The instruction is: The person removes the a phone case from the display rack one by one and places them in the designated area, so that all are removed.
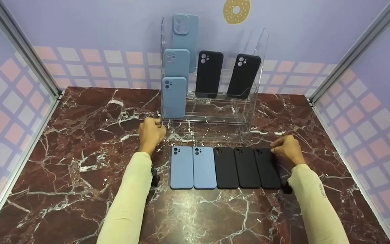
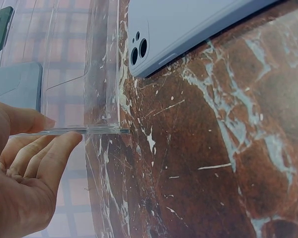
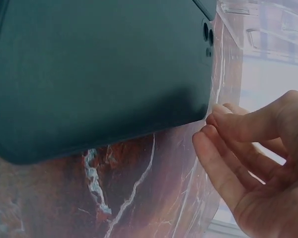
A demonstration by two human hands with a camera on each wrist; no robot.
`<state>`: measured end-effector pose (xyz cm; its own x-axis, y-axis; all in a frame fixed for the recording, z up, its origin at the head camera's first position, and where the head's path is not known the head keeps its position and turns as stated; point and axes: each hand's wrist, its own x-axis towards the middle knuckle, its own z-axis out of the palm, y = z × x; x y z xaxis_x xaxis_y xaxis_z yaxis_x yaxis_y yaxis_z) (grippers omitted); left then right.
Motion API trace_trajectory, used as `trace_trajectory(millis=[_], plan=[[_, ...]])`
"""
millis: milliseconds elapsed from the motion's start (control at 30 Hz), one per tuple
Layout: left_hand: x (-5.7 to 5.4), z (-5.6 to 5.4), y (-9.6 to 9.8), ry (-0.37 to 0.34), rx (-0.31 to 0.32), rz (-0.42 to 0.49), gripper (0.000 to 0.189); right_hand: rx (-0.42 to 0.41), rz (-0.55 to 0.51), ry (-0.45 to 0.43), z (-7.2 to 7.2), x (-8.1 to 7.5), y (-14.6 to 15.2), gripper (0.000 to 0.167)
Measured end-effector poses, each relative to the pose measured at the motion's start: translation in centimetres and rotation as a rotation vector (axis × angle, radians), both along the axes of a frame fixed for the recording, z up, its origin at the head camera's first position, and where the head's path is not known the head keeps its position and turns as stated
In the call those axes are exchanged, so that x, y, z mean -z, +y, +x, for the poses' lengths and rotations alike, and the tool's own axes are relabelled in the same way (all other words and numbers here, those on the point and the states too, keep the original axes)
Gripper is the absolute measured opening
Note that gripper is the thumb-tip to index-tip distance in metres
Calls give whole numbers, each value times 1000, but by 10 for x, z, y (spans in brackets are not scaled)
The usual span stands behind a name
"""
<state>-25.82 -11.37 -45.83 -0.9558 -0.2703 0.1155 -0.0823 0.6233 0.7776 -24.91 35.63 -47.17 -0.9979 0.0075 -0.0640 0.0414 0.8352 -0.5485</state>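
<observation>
My left hand (image 1: pixel 151 134) pinches the lower left side panel of a clear acrylic display stand (image 2: pixel 102 130) between thumb and fingers. The fingertips of my right hand (image 1: pixel 289 149) are right at the upper corner of the rightmost black phone case (image 3: pixel 109 74), loosely bent and not wrapped round it. This case lies flat, camera cutouts toward the stand, at the end of a row. In the same row are two more black cases, including a middle one (image 1: pixel 247 169), and two blue cases, the left one (image 1: pixel 181 169) and its neighbour (image 1: pixel 205 169).
The stand holds three blue cases in a left column, the lowest blue case (image 1: pixel 174 98) in front. Two black cases, a left one (image 1: pixel 209 74) and a right one (image 1: pixel 244 76), lean higher up. Patterned walls (image 1: pixel 96 27) enclose the marbled table (image 1: pixel 80 169).
</observation>
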Motion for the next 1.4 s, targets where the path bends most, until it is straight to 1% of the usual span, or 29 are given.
trace_trajectory(millis=[200,300,367,500,600,733,833,933,1000,1033,1133,1267,1400], plan=[[0,0,0,-24,2,2,31,9,27,19,4,-4,-5,21],[0,0,0,-29,7,5,35,6,31,37,7,-11,-16,22],[0,0,0,-25,3,6,33,-6,29,52,9,-17,-25,22],[0,1,-1,-12,-7,-3,23,-58,33,112,8,-30,-51,20],[0,1,-1,-7,-10,-9,25,-106,27,150,7,-42,-74,18],[0,1,-1,-6,-8,-14,33,-153,4,148,7,-57,-108,17],[-1,1,0,-12,-3,-16,32,-191,0,134,7,-67,-135,18],[-1,0,-1,-16,-7,-18,29,-238,-28,125,5,-75,-163,22],[-1,0,-1,-15,-12,-18,27,-266,-67,126,4,-79,-182,24],[-1,0,-1,-15,-13,-16,27,-279,-81,137,3,-81,-190,26],[-1,1,-1,-15,-7,-8,29,-306,-105,181,0,-85,-214,32],[-1,1,0,-18,2,1,28,-342,-128,258,-6,-91,-241,46],[-1,1,0,-18,2,-14,23,-433,-79,358,-14,-96,-259,62]])
